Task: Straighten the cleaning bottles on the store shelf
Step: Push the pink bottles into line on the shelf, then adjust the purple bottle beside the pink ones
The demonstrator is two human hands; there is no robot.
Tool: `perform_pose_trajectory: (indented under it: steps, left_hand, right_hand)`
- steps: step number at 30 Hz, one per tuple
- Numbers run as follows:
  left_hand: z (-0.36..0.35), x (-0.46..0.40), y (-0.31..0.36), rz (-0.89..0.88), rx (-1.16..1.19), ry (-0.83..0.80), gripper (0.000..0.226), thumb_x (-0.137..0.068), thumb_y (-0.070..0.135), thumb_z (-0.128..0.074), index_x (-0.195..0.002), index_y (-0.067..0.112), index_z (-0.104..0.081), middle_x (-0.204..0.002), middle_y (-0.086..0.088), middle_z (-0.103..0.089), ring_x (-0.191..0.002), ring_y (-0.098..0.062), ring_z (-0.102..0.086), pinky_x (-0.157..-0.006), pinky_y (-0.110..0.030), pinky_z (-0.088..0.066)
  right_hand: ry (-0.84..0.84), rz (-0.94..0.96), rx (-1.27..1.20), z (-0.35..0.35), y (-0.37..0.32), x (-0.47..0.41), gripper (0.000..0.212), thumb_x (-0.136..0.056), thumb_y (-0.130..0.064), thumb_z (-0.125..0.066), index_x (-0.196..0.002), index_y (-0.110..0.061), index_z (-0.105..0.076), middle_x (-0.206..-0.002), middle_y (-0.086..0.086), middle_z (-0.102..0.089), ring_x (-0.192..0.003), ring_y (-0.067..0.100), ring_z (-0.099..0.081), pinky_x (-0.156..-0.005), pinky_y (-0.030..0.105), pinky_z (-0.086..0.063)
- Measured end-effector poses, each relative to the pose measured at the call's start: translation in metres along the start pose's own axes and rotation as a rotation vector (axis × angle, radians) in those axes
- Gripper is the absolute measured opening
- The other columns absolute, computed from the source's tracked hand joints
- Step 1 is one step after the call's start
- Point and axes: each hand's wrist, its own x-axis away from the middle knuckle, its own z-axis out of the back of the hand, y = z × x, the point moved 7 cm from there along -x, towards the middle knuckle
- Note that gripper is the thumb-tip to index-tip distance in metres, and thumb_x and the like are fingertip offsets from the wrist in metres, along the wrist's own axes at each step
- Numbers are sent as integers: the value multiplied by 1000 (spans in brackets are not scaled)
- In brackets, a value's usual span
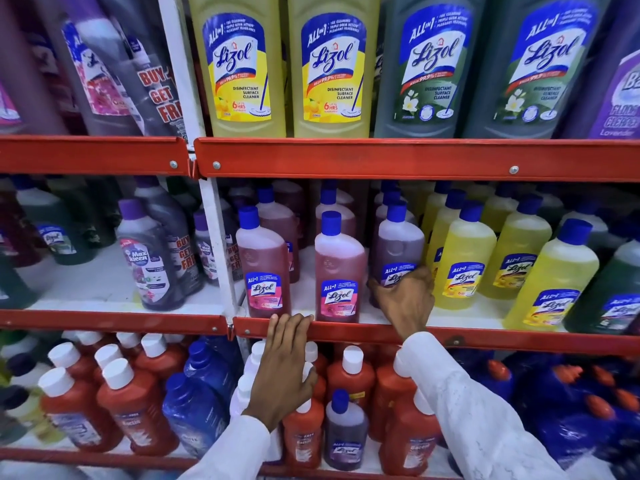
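My right hand (407, 299) has its grip wrapped round the purple bottle (398, 247) on the middle shelf (485, 339); left hand (284, 368) rests spread on the rail. I'd twist it label-forward, gently, without bumping the yellow bottle (460, 258) just beside.

Purple Lizol bottle (398, 244) upright, middle shelf (485, 339), between pink (337, 271), yellow bottles (462, 258).
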Motion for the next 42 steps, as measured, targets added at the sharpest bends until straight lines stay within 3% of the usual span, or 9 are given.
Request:
perform_pose_trajectory:
  steps: [17,21,23,28,32,35,37,42]
  left_hand:
    - [-3,-1,-2,27,32,-12,90,-72,31,-69,-151,15,-30,-150,-10,-45,-144,-32,-34,-126,-43,-2]
    - [-2,-1,-1,38,39,-4,89,-72,30,-70,-151,14,-32,-149,-10,-46,-143,-32,-34,-127,-42,-1]
    - [-3,-2,0,20,27,3,88,-71,31,-67,-150,13,-33,-147,-11,-47,-142,-32,-35,-126,-44,-3]
    - [-5,-1,0,33,0,25,86,-72,35,-64,-150,11,-34,-147,-13,-47,-141,-34,-35,-126,-46,-5]
    - [-6,-3,1,42,-21,27,82,-74,41,-53,-147,8,-37,-145,-15,-49,-138,-36,-38,-125,-47,-6]
    - [-8,-3,0,56,-32,23,81,-75,43,-50,-146,8,-38,-143,-15,-51,-138,-36,-40,-126,-44,-2]
    - [-9,-2,-1,65,-41,19,80,-76,45,-49,-146,8,-39,-143,-15,-51,-138,-36,-41,-126,-43,-2]
    - [-9,-3,0,76,-46,18,79,-76,44,-50,-145,6,-40,-142,-16,-51,-137,-38,-41,-126,-44,-3]
  right_hand:
    - [49,53,134,27,14,33,89,-59,-56,-77,-118,-2,-39,-119,20,-55,-114,41,-50,-91,50,-43]
    - [47,46,85,35,18,34,96,-60,-59,-76,-128,-3,-37,-126,18,-54,-118,39,-50,-94,52,-43]
    - [65,70,44,46,24,35,100,-63,-62,-71,-135,-3,-35,-130,17,-53,-121,38,-49,-96,53,-43]
    - [207,67,-133,80,50,18,78,-74,-56,-49,-131,-4,-40,-126,18,-55,-115,36,-51,-94,47,-44]
    - [160,-37,-24,76,67,-21,83,-72,-47,-68,-132,-1,-34,-124,24,-52,-114,43,-50,-93,51,-48]
    - [96,-89,27,67,71,-42,99,-67,-46,-80,-136,4,-30,-128,28,-49,-119,46,-49,-95,52,-48]
    - [70,-104,26,64,72,-51,105,-65,-47,-84,-138,4,-28,-131,28,-49,-121,47,-48,-97,52,-46]
    - [57,-91,27,63,76,-55,98,-64,-45,-83,-131,5,-34,-126,28,-53,-117,48,-51,-95,54,-48]
